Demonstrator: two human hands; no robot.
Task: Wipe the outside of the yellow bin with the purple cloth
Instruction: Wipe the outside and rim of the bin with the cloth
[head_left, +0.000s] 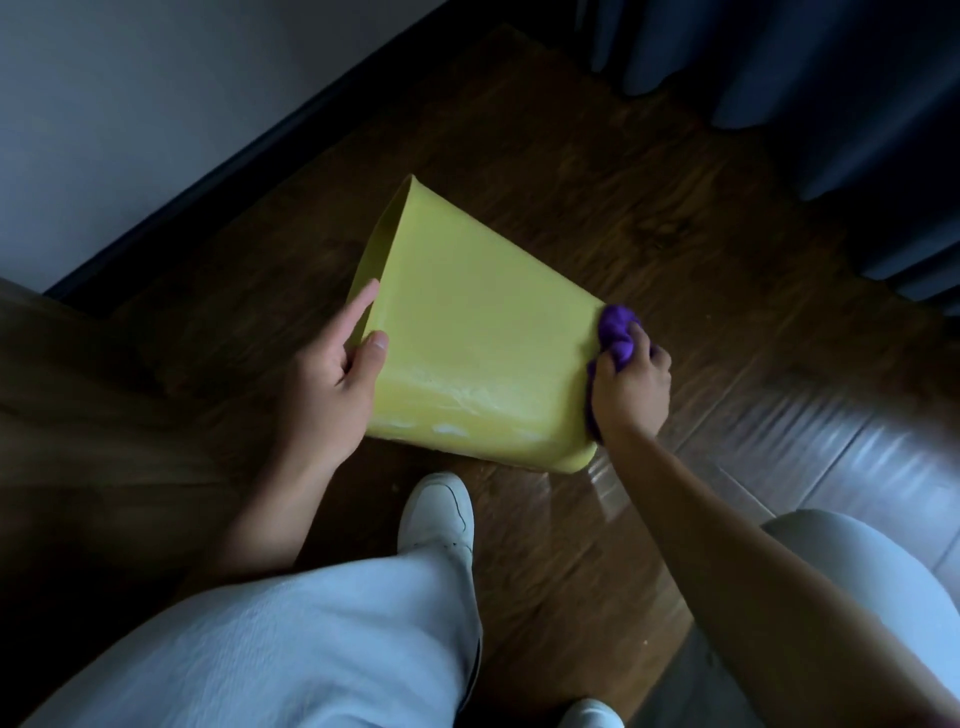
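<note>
Head view: the yellow bin (467, 332) lies tipped over the floor; the left hand (332, 389) grips its rim, the right hand (631, 387) clutches the bunched purple cloth (615, 332) against the bin's right edge.

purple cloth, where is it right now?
Head view, right of centre: the purple cloth is bunched in the right hand, pressed against the right edge of the tilted yellow bin.

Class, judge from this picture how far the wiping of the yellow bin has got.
Done: cannot tell; pale streaks remain near the tilted yellow plastic bin's rim. In hand: left hand grips its edge; right hand presses the bunched purple cloth against one side. Left: hidden sides.
</note>
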